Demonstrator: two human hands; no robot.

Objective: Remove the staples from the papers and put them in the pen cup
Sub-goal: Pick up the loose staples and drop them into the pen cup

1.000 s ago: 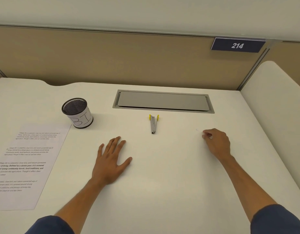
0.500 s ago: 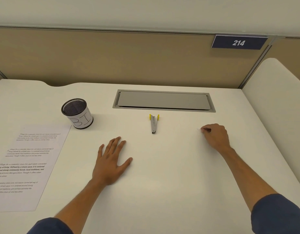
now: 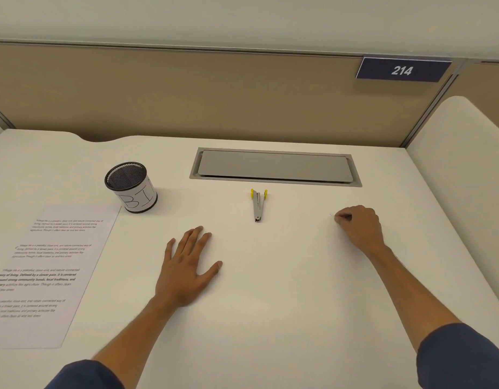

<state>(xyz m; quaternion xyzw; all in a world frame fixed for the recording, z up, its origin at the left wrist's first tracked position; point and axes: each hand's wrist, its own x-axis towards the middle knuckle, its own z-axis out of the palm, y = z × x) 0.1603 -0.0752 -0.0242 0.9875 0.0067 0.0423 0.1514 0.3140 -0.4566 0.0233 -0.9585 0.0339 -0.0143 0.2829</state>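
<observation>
Left hand [image 3: 186, 269] lies flat on the white desk [image 3: 270, 304], palm down, fingers straight and spread, holding nothing. Right hand [image 3: 360, 226] sits on the desk to the right, fingers curled in, thumb and forefinger tips pressed together at the desk surface. A thin pale sliver, likely a staple [image 3: 332, 215], lies just beside those fingertips; too small to tell if it's pinched or only touched. Staple remover [image 3: 258, 204], grey with yellow tabs, lies between the two hands and farther back, just in front of the grey cable hatch [image 3: 275, 167], touched by neither hand. Mesh pen cup [image 3: 130, 186] with a white paper label stands upright at back left, well apart from the right hand. Printed paper sheet [image 3: 54, 270] lies flat at the left edge, its far corner just beside the cup base. Partition behind carries a "214" plate [image 3: 402, 70].
</observation>
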